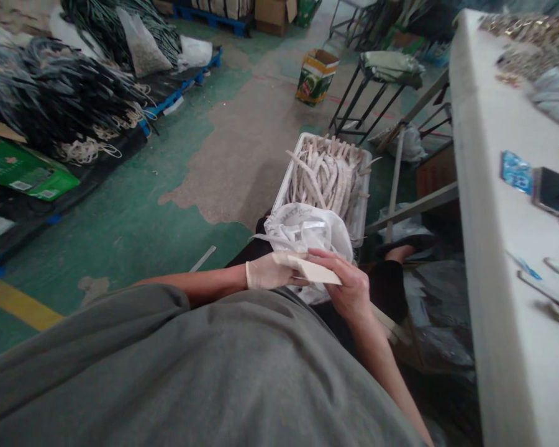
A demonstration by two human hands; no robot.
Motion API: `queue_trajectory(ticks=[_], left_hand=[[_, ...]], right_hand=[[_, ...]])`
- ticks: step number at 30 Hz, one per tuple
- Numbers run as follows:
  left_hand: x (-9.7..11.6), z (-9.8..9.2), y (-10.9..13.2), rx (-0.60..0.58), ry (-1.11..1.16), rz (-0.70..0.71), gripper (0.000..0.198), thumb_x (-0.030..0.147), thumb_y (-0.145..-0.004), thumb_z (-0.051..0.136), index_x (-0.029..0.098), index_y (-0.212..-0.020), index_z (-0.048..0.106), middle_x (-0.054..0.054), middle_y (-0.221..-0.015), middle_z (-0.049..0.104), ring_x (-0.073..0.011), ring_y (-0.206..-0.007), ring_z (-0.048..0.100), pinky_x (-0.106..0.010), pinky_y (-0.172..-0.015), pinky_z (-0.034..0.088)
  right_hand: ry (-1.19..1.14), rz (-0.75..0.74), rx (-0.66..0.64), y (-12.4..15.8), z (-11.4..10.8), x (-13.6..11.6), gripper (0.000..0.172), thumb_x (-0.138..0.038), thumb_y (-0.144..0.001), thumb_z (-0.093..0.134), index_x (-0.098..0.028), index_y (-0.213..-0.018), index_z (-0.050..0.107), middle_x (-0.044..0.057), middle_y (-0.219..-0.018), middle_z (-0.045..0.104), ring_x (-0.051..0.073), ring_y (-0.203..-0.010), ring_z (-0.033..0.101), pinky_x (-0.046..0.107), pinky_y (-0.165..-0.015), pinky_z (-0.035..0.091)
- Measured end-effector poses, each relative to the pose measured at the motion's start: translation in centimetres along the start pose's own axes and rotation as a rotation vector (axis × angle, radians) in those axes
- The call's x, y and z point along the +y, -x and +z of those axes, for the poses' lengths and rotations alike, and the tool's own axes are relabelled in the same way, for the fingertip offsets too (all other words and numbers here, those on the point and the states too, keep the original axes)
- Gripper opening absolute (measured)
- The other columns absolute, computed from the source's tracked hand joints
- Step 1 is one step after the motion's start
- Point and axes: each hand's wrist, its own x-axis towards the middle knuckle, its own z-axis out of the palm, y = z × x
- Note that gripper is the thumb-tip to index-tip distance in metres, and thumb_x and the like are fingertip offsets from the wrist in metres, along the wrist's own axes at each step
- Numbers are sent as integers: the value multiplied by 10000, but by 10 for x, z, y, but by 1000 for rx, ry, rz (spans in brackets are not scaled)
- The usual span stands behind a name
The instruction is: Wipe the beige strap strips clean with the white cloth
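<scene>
Over the lap, my left hand [270, 271], in a pale thin glove, and my bare right hand [351, 287] come together around a flat white strap-like piece [320, 273]. Both hands are closed on it, and the fingers partly hide its far end. A similar pale strip [391, 326] shows beneath my right wrist; whether it is the same piece I cannot tell. Just beyond the hands, a white plastic bag [302, 214] lies crumpled and open on the lap. Behind it stands a white crate [286, 177] full of pale straps [328, 174].
A white-covered table [475, 186] runs along the right, with metal pieces [531, 28], a dark box [553, 188] and hooked tools [547, 292]. Black cords [56, 87] lie on a pallet at left. A stool [377, 77] and a carton [317, 77] stand ahead.
</scene>
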Motion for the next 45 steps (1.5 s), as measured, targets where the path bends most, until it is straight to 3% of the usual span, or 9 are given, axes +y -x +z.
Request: queue_trajectory(ticks=[5,11,15,22,25,30,37,41,45], left_hand=[[11,-13,2,-30,104,-127,347,349,-955,512,82,-1090,688,-177,-1055,739,-279,-968,720,-395,-839,574],[90,-58,5,517,421,436,375,377,-1049,393,83,-1077,625,-76,-753,714,-157,-673,707,-260,-657,573],[124,-45,4,473,341,694,277,218,-1058,352,135,-1045,616,-14,-711,683,-95,-593,663,-187,-566,508],[48,-4,-23,-18,-517,393,397,447,-855,740,121,-1074,688,-76,-782,711,-135,-606,631,-209,-511,412],[22,-4,-30,-153,-745,254,532,574,-823,731,118,-1094,695,-93,-820,722,-142,-636,637,-223,-545,404],[11,-2,-31,-216,-988,100,518,611,-853,667,125,-1030,699,-77,-817,713,-145,-652,626,-241,-582,397],[11,33,-30,-282,-1162,339,594,621,-777,733,181,-1174,690,-95,-1135,704,-283,-1091,606,-391,-992,446],[-9,48,-37,-245,-1228,303,479,638,-860,596,223,-1025,772,-82,-788,687,-281,-791,636,-432,-779,491],[-35,36,-37,-319,-1302,140,390,607,-857,611,256,-837,781,-55,-706,662,-261,-684,624,-401,-670,464]], right_hand=[[-6,118,114,16,-21,4,151,-275,-876,647,-235,-888,792,50,-813,770,218,-704,701,316,-678,546],[-265,149,89,70,-73,14,179,-312,-896,664,-209,-821,790,70,-706,720,201,-610,652,291,-569,530],[-515,197,73,76,-62,20,243,-401,-870,698,-192,-772,772,80,-666,705,188,-543,626,272,-483,506],[-792,373,332,21,-38,28,275,-468,-779,777,-195,-805,768,110,-1162,748,89,-535,498,274,-524,490],[-795,413,364,2,-51,39,340,-502,-754,780,-178,-857,780,62,-852,748,90,-520,438,287,-565,495],[-830,401,406,-7,-69,51,413,-525,-690,813,-167,-893,793,-62,-471,459,94,-484,363,270,-556,481],[-595,376,357,-4,-59,15,356,-471,-735,762,-175,-924,821,35,-761,720,91,-489,476,235,-440,387],[-404,286,332,11,-60,-10,285,-420,-786,744,-181,-916,828,38,-728,734,137,-579,574,242,-501,444],[-388,240,589,31,-89,-15,213,-394,-791,747,-200,-827,827,75,-827,775,162,-624,625,256,-513,502]])
